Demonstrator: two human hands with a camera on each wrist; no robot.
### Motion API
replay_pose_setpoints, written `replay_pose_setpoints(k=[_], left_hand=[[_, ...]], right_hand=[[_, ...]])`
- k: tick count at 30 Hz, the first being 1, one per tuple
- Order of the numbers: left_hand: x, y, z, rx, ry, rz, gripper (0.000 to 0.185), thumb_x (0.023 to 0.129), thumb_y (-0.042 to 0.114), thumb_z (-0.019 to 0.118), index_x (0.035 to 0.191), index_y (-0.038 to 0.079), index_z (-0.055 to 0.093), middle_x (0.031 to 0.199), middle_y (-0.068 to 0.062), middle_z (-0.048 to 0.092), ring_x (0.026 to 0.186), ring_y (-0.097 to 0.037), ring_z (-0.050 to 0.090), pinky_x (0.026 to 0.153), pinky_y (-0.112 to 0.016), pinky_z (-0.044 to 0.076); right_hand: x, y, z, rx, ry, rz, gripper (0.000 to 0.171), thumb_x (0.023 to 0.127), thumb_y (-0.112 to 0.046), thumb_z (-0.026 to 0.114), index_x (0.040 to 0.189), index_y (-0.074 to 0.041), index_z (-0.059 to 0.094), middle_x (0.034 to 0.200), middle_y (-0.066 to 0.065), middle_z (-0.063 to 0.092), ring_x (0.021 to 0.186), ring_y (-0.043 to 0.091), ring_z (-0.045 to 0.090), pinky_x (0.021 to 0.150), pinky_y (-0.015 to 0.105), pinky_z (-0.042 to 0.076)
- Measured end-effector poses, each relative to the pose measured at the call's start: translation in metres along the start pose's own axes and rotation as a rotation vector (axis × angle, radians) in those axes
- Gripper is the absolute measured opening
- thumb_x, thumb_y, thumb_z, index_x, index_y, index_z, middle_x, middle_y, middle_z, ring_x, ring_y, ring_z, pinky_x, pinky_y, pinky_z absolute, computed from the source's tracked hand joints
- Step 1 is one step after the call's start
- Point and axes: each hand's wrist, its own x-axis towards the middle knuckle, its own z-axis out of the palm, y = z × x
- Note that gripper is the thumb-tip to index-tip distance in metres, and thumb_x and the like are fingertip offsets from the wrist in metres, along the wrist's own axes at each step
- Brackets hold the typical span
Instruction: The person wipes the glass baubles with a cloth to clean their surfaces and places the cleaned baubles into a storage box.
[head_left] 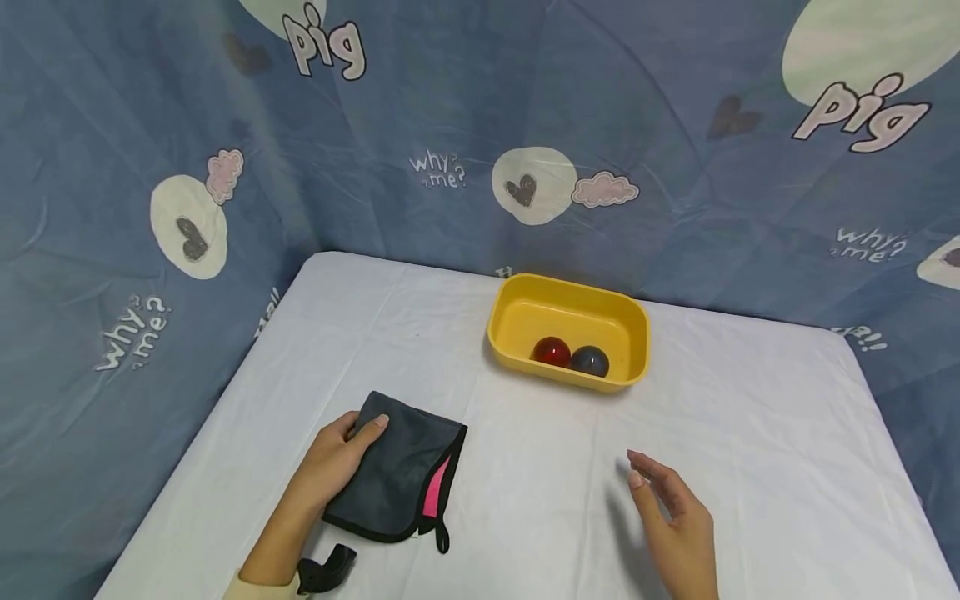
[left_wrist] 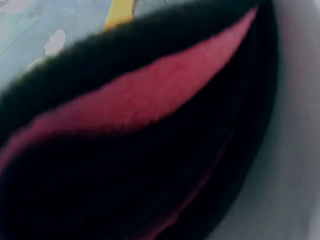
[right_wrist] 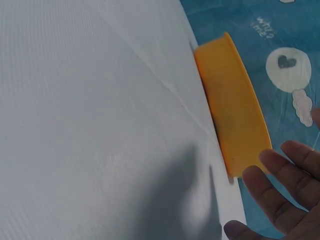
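Observation:
My left hand (head_left: pixel 333 458) grips a folded dark grey cloth (head_left: pixel 405 467) by its left side, thumb on top and the other fingers beneath. Black trim runs round the cloth. A pink inner face shows where its right edge gapes, and a small black loop hangs at the lower corner. In the left wrist view the cloth (left_wrist: pixel 145 95) fills most of the picture and hides that hand. My right hand (head_left: pixel 678 521) hovers above the white table with nothing in it, fingers loosely bent and thumb apart. The right wrist view shows these fingers (right_wrist: pixel 277 202) spread and overlapping the yellow tub (right_wrist: pixel 230 105).
Toward the back of the white-covered table (head_left: pixel 750 400) stands the yellow tub, holding a red ball (head_left: pixel 551 352) and a grey ball (head_left: pixel 590 361) side by side. A black curved piece (head_left: pixel 327 569) sits at my left wrist. Blue printed fabric (head_left: pixel 450 100) hangs behind and to the left.

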Motion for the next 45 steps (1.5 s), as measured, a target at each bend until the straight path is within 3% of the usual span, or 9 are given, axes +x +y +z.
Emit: replay_pose_setpoints(k=[8,19,28,35,38,41,45], left_hand=[[0.014,-0.012,-0.006,0.051,0.076,0.012,0.047,0.11,0.039,0.056,0.134,-0.001,0.06,0.105,-0.011,0.064,0.097,-0.025,0.058,0.085,-0.041,0.044],[0.028,-0.018,-0.012,0.055,0.138,0.039,0.039,0.111,0.024,0.051,0.133,-0.008,0.056,0.092,-0.011,0.065,0.086,-0.023,0.06,0.079,-0.038,0.045],[0.04,-0.014,-0.017,0.111,0.101,0.076,0.042,0.112,0.027,0.051,0.139,-0.005,0.054,0.101,-0.013,0.057,0.101,-0.031,0.055,0.088,-0.045,0.041],[0.043,-0.011,-0.02,0.263,0.159,0.122,0.05,0.11,0.032,0.054,0.141,-0.007,0.053,0.122,-0.025,0.06,0.113,-0.041,0.058,0.097,-0.058,0.044],[0.037,-0.007,-0.019,0.322,0.203,0.138,0.055,0.109,0.036,0.056,0.143,-0.007,0.053,0.13,-0.029,0.06,0.118,-0.045,0.058,0.097,-0.062,0.045],[0.024,0.004,-0.012,0.376,0.245,0.156,0.061,0.107,0.037,0.058,0.149,-0.006,0.048,0.141,-0.032,0.052,0.13,-0.051,0.049,0.099,-0.069,0.042],[0.002,0.025,0.006,0.405,0.292,0.266,0.068,0.104,0.036,0.065,0.153,-0.005,0.043,0.155,-0.03,0.041,0.144,-0.051,0.033,0.108,-0.073,0.034]], right_hand=[[0.0,0.0,0.005,0.009,0.027,0.004,0.026,0.106,-0.023,0.066,0.127,-0.009,0.071,0.128,-0.002,0.072,0.119,-0.004,0.058,0.099,0.006,0.039],[-0.003,-0.002,0.007,0.004,0.037,0.035,0.026,0.107,-0.025,0.064,0.126,-0.009,0.072,0.128,-0.001,0.072,0.115,-0.006,0.06,0.098,0.005,0.039],[-0.006,-0.003,0.01,0.014,0.05,0.026,0.026,0.107,-0.025,0.064,0.127,-0.01,0.072,0.127,-0.002,0.072,0.111,-0.002,0.064,0.098,0.005,0.039],[-0.009,-0.001,0.013,0.011,0.045,0.035,0.028,0.108,-0.028,0.063,0.129,-0.012,0.071,0.128,-0.003,0.072,0.109,0.0,0.065,0.098,0.004,0.037],[-0.009,-0.002,0.013,0.016,0.042,0.028,0.029,0.108,-0.029,0.062,0.13,-0.012,0.07,0.13,-0.001,0.071,0.11,-0.002,0.064,0.097,0.004,0.037],[-0.008,-0.002,0.013,0.029,0.04,0.003,0.032,0.11,-0.029,0.058,0.134,-0.008,0.067,0.131,0.001,0.071,0.112,-0.003,0.063,0.097,0.005,0.039],[-0.004,-0.003,0.014,0.022,0.05,-0.043,0.037,0.113,-0.028,0.05,0.14,-0.004,0.061,0.131,0.002,0.07,0.117,0.006,0.065,0.097,0.007,0.042]])
